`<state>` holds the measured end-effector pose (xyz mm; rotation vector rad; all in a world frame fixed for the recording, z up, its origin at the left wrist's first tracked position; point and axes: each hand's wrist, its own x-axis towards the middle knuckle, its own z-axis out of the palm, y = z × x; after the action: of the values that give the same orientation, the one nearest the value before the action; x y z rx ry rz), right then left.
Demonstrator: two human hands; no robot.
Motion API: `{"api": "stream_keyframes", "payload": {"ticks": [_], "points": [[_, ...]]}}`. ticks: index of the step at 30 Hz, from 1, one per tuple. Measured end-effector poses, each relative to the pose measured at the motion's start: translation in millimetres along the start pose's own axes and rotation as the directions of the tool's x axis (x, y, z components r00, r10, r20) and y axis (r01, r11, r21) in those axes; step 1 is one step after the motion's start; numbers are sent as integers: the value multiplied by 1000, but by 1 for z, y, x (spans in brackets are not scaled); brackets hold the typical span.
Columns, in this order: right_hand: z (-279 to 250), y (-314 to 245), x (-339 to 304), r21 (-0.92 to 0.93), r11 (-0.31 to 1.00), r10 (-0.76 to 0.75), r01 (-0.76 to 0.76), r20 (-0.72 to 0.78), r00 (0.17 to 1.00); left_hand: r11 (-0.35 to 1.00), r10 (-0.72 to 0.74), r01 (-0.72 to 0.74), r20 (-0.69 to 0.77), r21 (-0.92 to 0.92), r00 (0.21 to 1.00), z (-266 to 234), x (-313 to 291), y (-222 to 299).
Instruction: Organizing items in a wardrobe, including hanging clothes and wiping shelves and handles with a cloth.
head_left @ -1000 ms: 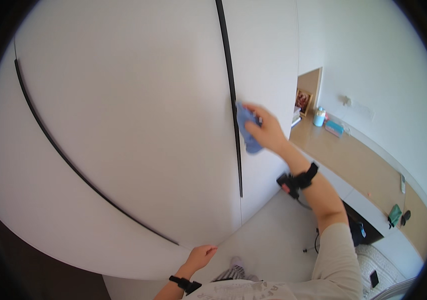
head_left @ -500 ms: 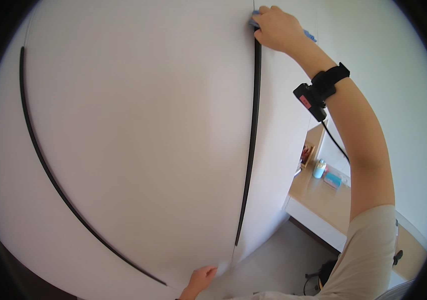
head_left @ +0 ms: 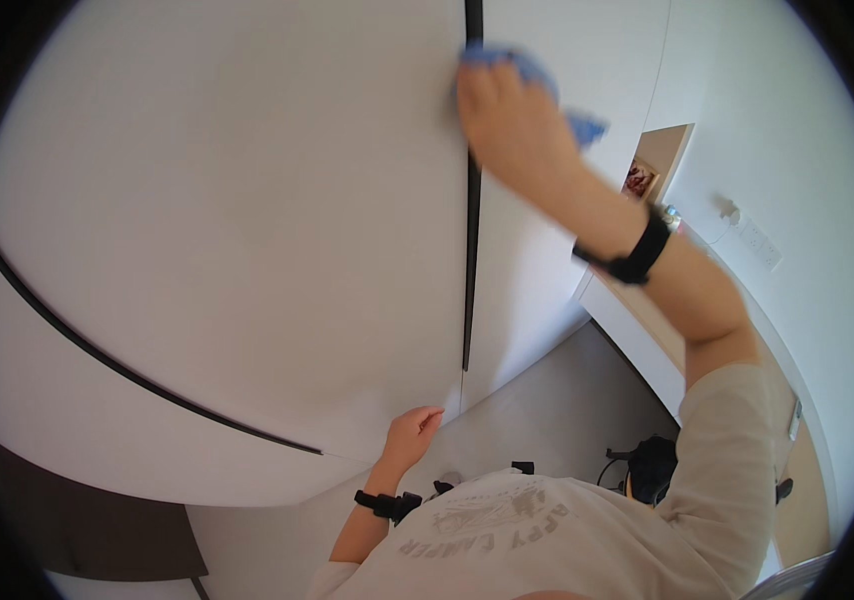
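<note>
My right hand [head_left: 512, 115] is closed on a blue cloth [head_left: 537, 72], bunched under the fingers. It presses the cloth against a long black handle strip [head_left: 472, 240] that runs down the white cabinet door [head_left: 247, 220]. Part of the cloth sticks out past the wrist side, slightly blurred. Low in the picture, my left hand [head_left: 414, 437] hangs near the lower end of the door seam, apart from it. Its fingers are curled in, and nothing shows in them. Each wrist wears a black strap.
A second black strip [head_left: 137, 372] curves along the cabinet on the left. To the right stand a desk with a white front [head_left: 637, 335] and a wall with sockets [head_left: 759, 243]. A black bag [head_left: 652, 470] rests on the grey floor [head_left: 557, 420].
My right hand has slid the cloth down along the black strip. The view has tipped lower, bringing my left forearm, shirt and more floor into sight. My left hand stays curled.
</note>
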<state>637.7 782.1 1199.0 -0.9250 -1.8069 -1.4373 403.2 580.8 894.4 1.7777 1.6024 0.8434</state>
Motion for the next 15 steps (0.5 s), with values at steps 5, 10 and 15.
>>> {"api": "stream_keyframes", "payload": {"ticks": [5, 10, 15], "points": [[-11, -114, -106, 253, 966, -91, 46, 170, 981, 999, -30, 31, 25, -27, 999, -1, -17, 9], [-14, -167, -172, 422, 907, -188, 15, 372, 909, 999, -22, 20, 46, 32, 999, -10, -25, 8], [-13, -107, -124, 711, 526, -209, -467, 640, 739, 1000, -22, 23, 30, -12, 999, 1, -11, -5]]}}
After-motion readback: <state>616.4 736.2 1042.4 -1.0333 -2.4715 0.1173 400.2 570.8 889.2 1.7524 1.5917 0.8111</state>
